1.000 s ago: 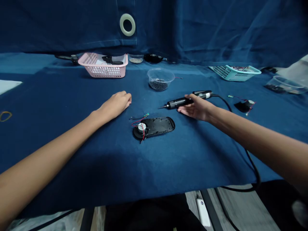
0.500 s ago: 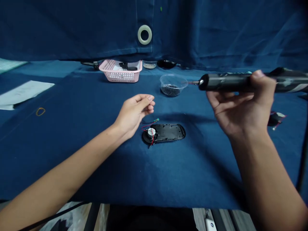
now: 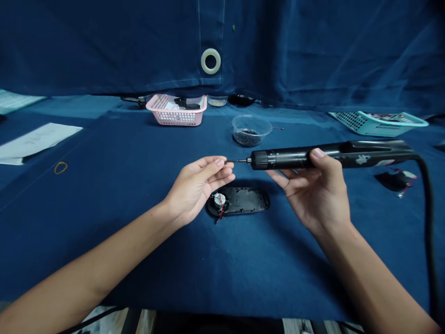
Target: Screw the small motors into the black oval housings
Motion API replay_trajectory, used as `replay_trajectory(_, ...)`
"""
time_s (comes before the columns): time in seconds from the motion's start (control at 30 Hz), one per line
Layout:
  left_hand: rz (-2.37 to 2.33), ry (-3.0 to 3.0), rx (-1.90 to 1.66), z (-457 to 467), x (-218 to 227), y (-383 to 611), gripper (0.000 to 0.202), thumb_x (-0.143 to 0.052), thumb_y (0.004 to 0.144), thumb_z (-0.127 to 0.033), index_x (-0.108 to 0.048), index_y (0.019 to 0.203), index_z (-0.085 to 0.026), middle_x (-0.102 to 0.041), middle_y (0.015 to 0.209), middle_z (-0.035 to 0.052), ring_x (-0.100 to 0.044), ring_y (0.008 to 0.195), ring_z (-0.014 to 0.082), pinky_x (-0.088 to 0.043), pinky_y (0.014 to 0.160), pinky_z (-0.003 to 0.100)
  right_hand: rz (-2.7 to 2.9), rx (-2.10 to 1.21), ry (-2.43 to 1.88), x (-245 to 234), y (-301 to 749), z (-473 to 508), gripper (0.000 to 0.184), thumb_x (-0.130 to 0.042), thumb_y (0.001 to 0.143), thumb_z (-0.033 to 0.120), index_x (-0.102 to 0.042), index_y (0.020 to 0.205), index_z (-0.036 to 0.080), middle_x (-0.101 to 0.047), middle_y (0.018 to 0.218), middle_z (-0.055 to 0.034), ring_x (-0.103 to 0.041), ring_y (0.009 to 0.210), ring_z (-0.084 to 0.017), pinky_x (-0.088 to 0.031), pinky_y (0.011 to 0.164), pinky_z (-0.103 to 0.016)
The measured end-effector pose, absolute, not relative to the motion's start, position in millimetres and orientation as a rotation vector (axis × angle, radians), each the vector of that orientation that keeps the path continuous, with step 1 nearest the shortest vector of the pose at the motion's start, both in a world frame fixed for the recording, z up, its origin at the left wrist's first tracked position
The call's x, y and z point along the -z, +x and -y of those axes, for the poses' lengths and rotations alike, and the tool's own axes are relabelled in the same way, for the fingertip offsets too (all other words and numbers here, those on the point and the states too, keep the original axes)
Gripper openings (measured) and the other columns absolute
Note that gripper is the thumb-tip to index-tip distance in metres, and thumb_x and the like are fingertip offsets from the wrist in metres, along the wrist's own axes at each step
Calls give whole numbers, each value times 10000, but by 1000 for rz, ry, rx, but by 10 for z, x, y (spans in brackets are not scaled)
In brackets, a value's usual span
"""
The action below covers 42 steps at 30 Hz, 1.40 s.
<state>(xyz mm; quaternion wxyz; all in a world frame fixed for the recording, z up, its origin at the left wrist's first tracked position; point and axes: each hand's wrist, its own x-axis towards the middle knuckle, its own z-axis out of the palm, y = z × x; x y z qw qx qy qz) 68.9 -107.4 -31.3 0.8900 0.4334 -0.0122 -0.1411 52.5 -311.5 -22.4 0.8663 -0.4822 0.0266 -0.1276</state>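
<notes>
Centrally, an electric screwdriver [image 3: 295,159] lies almost level above the blue cloth [image 3: 149,287], its slender bit [image 3: 239,161] pointing left and its thick black cable [image 3: 428,222] curving down at the right. The right hand [image 3: 323,195] holds the barrel, thumb across the near side and fingers supporting it from below. Judged by its bulk, the tool is stiff, moderately heavy and weighted toward the rear, where the cable probably adds some drag; the smooth casing may slip a little in dry fingers. The sound place to take hold is the middle of the barrel, behind the ribbed collar [image 3: 262,160], which is presumably meant to turn. The left hand [image 3: 194,190] has thumb and fingertips drawn into a narrow pinch at the bit's end; whether a tiny piece sits between them is too small to tell. Below, on the cloth, rests an elongated black shell [image 3: 248,202], seemingly light, rigid plastic best lifted by its rim, with a white round component [image 3: 219,199] and a thin red wire [image 3: 221,209] that look easily strained. Beyond stand a clear tub [image 3: 252,118] of small dark pieces, a pink basket [image 3: 179,118] and, farther right, a turquoise basket [image 3: 375,129].
</notes>
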Motion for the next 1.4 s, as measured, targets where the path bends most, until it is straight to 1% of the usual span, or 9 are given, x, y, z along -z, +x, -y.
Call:
replay_trajectory(0.2,-1,860,271,1101,330,673,55,-649,900,-138,-667,927,-94,-716,887,57,-678,789,84,-585,863,257,-55,270,-989,219,510,3106,154,-686,769,337,-594,762,213,-712,893,-5,-692,940,-206,-617,852,-426)
replay_trajectory(0.4,9,857,247,1113,326,665,57,-653,895,-144,-678,920,-99,-719,866,53,-679,766,86,-575,841,246,-61,264,-1020,215,494,3094,165,-684,776,357,-611,796,211,-710,967,-23,-676,1029,-242,-595,910,-449)
replay_trajectory(0.6,45,905,177,1109,341,651,51,-654,894,-142,-671,921,-102,-724,867,55,-686,777,95,-584,852,262,-27,301,-1041,234,480,3081,143,-656,808,353,-608,808,218,-703,953,0,-665,1040,-222,-579,937,-471)
replay_trajectory(0.8,106,1006,140,1102,328,651,82,-687,874,-173,-665,919,-109,-724,880,54,-689,792,104,-579,894,295,-38,385,-1073,190,426,3047,153,-650,800,355,-619,810,206,-676,893,8,-673,949,-193,-612,858,-434)
replay_trajectory(0.97,117,1042,139,1097,336,654,77,-685,873,-181,-657,901,-115,-721,886,58,-687,790,109,-564,918,317,-27,388,-1093,140,397,3010,163,-653,784,343,-610,820,190,-658,887,-10,-659,961,-217,-596,885,-489)
replay_trajectory(1.1,124,1022,180,1093,323,649,94,-645,898,-194,-647,943,-112,-715,896,68,-687,816,127,-551,915,323,23,399,-1067,140,409,3007,142,-630,800,330,-600,800,191,-639,871,-14,-638,976,-243,-573,900,-549)
replay_trajectory(1.27,93,1262,93,1073,296,666,262,-545,944,-333,-607,1092,-127,-698,1024,123,-674,908,198,-527,805,319,17,493,-1072,93,431,3037,126,-641,763,305,-629,756,179,-604,816,-12,-631,855,-203,-618,778,-453)
replay_trajectory(1.33,165,1515,-33,1039,308,650,282,-601,905,-343,-597,1113,-152,-666,1111,107,-639,996,205,-489,851,318,37,560,-1056,13,428,3053,90,-626,768,268,-647,741,185,-597,781,4,-620,787,-161,-620,712,-378)
replay_trajectory(1.4,334,1801,-51,983,341,605,367,-667,858,-375,-590,1162,-185,-622,1206,91,-579,1127,232,-427,975,356,103,632,-1058,-101,419,3084,138,-565,816,228,-646,705,210,-613,768,31,-631,803,-134,-603,716,-315)
